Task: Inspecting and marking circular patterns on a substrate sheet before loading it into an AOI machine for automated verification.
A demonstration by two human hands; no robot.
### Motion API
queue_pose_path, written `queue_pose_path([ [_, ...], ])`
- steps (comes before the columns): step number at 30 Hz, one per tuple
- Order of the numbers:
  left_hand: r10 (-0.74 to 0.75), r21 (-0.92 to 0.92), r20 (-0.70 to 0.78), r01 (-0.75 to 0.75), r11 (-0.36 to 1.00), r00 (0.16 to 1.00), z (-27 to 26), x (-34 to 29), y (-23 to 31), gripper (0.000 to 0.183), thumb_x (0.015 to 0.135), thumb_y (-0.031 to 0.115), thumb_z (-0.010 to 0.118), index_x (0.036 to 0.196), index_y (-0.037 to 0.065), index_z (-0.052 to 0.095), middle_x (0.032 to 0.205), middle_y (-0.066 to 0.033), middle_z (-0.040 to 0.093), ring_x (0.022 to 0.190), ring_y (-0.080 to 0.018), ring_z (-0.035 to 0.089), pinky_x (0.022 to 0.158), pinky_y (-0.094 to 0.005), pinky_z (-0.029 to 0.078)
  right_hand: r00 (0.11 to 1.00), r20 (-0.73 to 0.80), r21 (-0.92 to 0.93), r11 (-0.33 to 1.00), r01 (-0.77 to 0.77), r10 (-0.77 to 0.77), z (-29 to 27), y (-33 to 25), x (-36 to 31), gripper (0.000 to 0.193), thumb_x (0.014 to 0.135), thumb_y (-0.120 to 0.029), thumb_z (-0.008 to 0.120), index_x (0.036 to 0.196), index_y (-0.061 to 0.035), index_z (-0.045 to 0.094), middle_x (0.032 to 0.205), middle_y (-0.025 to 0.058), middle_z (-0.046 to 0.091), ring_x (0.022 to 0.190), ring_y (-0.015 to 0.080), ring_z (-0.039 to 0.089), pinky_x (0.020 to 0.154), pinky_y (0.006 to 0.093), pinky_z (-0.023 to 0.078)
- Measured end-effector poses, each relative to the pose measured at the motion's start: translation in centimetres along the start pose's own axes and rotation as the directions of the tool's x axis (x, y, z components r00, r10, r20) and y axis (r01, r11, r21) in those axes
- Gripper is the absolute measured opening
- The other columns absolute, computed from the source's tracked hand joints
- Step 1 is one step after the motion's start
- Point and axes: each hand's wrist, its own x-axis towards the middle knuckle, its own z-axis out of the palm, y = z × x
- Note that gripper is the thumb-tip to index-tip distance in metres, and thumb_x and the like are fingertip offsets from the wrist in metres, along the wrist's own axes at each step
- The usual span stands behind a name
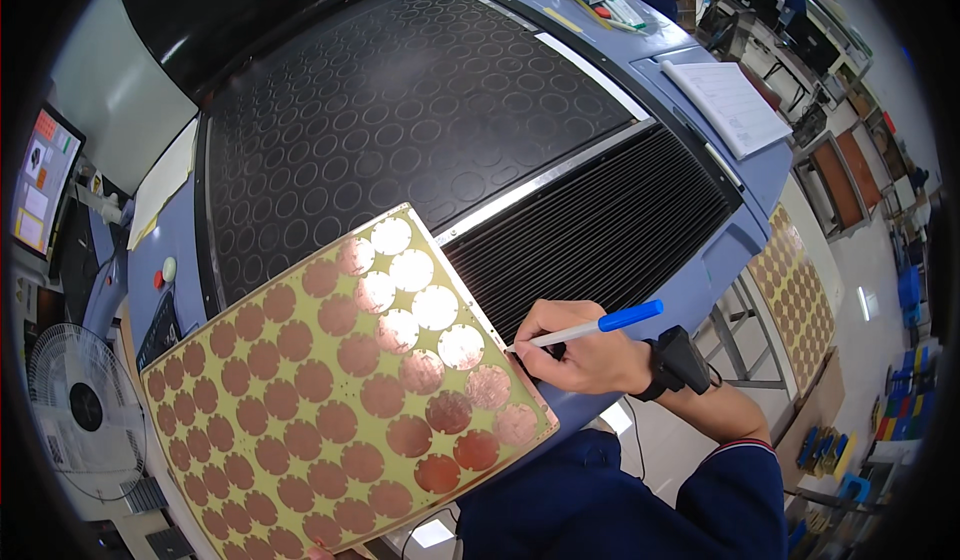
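A large yellow-green circuit board panel point(335, 390) with rows of round copper pads lies tilted across the front of a machine. My right hand point(583, 348) is closed around a white pen point(572, 335) with a blue cap on its back end. The pen's tip meets the panel's right border. At the panel's lower edge, only a few fingertips of my left hand point(320, 552) show, gripping that edge; the rest of the hand is out of the picture. A black wrist device point(680, 363) sits on my right wrist.
Behind the panel is the machine's black bed point(390, 100) marked with circles, beside a ribbed black section point(600, 225). An open notebook point(728, 108) lies on the blue right ledge. A fan point(88, 405) and a monitor point(45, 185) stand left. Another copper-dotted panel point(795, 295) leans at right.
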Motion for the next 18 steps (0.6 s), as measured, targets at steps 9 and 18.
queue_pose_path([
  [9,-0.003,0.003,-0.009,0.003,1.000,1.000,-0.4,-0.2,0.3,0.048,0.097,0.040,0.055,0.117,-0.003,0.060,0.112,-0.0126,0.065,0.100,-0.0243,0.062,0.087,-0.0390,0.051,0.999,-0.006,-0.029,0.999,0.046,-0.046,0.1,-0.3,0.0,0.009,0.085,-0.008,0.065,0.084,-0.0008,0.060,0.069,0.0083,0.061,0.058,0.0198,0.059,0.052,0.0311,0.047],
  [18,0.003,-0.003,-0.018,-0.003,1.000,1.000,-1.3,-0.7,1.1,0.048,0.096,0.040,0.056,0.118,-0.003,0.060,0.113,-0.0127,0.064,0.100,-0.0242,0.062,0.087,-0.0389,0.051,0.994,0.057,-0.051,0.994,0.100,-0.097,-0.1,0.0,-0.3,0.009,0.085,-0.010,0.068,0.084,-0.0021,0.063,0.073,0.0090,0.063,0.058,0.0211,0.061,0.051,0.0307,0.048],
])
